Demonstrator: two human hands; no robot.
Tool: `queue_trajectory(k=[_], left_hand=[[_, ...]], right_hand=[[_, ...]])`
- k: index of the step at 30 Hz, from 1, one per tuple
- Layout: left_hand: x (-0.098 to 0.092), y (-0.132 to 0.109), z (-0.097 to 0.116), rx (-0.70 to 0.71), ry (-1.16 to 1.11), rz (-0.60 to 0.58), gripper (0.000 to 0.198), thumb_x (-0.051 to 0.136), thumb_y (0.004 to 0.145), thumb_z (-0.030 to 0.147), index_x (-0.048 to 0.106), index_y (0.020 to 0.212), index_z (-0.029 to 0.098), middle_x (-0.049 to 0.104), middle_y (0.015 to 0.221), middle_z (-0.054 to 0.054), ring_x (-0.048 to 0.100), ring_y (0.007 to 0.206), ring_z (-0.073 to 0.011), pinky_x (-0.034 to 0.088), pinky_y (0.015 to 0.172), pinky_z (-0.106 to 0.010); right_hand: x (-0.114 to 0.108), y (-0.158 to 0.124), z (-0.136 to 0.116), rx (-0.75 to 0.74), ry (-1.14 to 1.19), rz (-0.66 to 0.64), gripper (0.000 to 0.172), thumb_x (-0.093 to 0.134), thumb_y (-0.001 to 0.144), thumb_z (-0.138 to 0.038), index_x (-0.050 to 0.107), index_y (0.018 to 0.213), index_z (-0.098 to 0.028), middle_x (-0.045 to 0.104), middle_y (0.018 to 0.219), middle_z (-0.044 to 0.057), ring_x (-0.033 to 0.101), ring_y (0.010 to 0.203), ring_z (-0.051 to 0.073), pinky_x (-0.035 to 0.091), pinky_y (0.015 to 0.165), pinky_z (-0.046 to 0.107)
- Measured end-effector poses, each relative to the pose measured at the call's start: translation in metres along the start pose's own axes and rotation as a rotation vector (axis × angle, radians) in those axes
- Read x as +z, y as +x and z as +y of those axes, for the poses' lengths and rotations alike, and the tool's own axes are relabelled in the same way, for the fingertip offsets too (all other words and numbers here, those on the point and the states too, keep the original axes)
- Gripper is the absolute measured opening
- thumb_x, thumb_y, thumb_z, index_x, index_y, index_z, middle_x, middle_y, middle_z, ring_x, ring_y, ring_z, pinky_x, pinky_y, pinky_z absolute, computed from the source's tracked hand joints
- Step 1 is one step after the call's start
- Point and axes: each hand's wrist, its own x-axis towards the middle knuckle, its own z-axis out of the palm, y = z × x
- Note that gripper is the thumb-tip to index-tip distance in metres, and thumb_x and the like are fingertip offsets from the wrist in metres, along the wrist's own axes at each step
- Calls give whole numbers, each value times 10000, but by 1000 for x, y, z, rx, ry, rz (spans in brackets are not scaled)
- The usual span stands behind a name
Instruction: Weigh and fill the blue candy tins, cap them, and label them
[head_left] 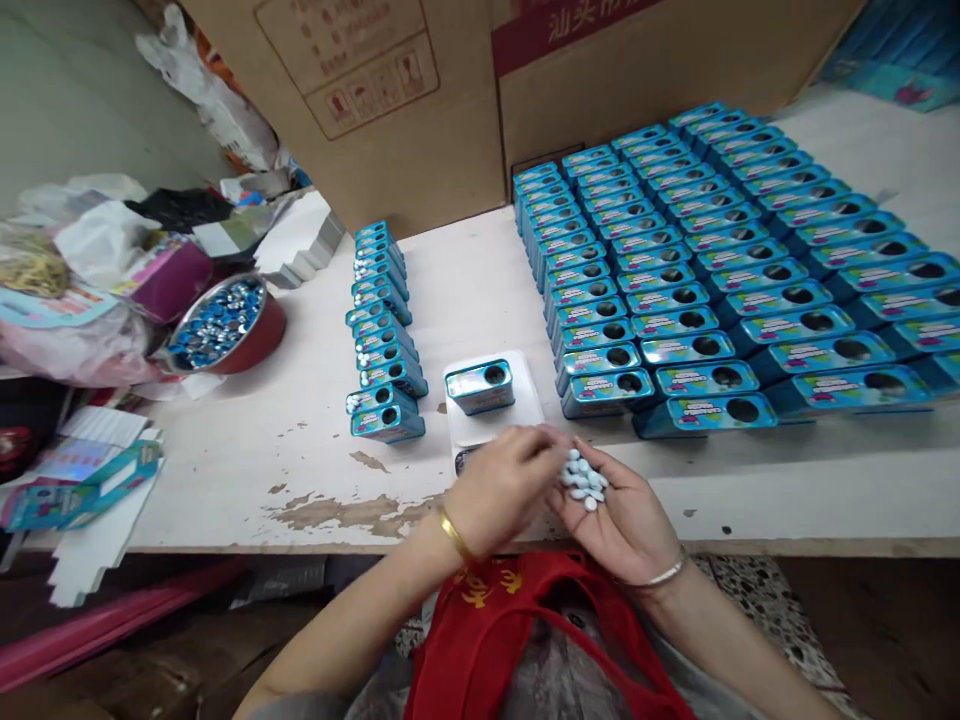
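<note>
My right hand (pixel 630 520) is turned palm up and cupped around a small heap of pale blue tablets (pixel 583 478). Over the edge of that palm, my left hand (pixel 506 485) bends its fingers together beside the tablets; its fingertips are blurred, and whatever they pinch is hidden. Just beyond both hands, a blue tin (pixel 480 387) with a round hole in its top stands on a small white scale (pixel 525 390). The scale's near edge is partly covered by my left hand.
Rows of blue tins with holes (pixel 675 270) fill the right. A shorter column of tins (pixel 382 330), some with tablets on top, stands left. A red bowl (pixel 262 335) holds small blue and silver pieces. A large carton (pixel 420 120) rises behind; flattened cardboard (pixel 97 480) lies left.
</note>
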Motion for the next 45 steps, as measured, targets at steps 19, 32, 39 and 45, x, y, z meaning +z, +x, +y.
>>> queue_trajectory(k=[19, 32, 39, 45], left_hand=[[31, -20, 25, -111, -210, 37, 126, 430, 881, 192, 544, 917, 150, 564, 933, -68, 549, 830, -127, 478, 729, -230], [-36, 24, -49, -209, -42, 414, 70, 502, 865, 175, 559, 827, 161, 585, 804, -25, 542, 725, -108, 462, 680, -232], [-36, 28, -59, -157, -5, 345, 125, 508, 872, 186, 598, 950, 148, 649, 922, -58, 593, 855, -132, 482, 781, -277], [-60, 10, -58, -255, 55, 525, 115, 529, 867, 211, 619, 922, 167, 631, 909, -45, 584, 823, -124, 497, 735, -279]], right_hand=[[-47, -17, 7, 91, -15, 79, 243, 437, 850, -100, 674, 880, -146, 738, 844, 39, 691, 772, 119, 572, 756, 252], [-32, -14, 5, 82, -50, 18, 280, 404, 854, -109, 647, 993, -113, 676, 1112, 141, 565, 1134, 218, 485, 957, 355], [-35, -11, 3, 84, -22, 41, 275, 416, 850, -110, 651, 992, -100, 676, 1109, 145, 565, 1133, 232, 494, 947, 357], [-50, -10, -6, 38, -42, 44, 254, 472, 818, -112, 650, 999, -107, 676, 1107, 150, 576, 1122, 231, 496, 943, 353]])
